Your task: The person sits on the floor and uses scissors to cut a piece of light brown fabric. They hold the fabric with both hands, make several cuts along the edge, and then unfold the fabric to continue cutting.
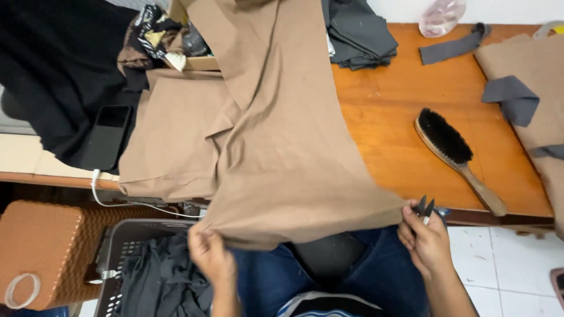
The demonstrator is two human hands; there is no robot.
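Note:
A large tan cloth lies spread over the wooden table and hangs down toward my lap. My left hand pinches the cloth's near hem at its lower left corner. My right hand grips the hem's right corner and also holds small black thread snips, their blades pointing up. The hem is stretched between both hands above my blue jeans.
A wooden brush with black bristles lies on the table to the right. Grey fabric pieces and more tan cloth sit at the back and right. A phone with a white cable rests at left. A grey basket of dark fabric stands below.

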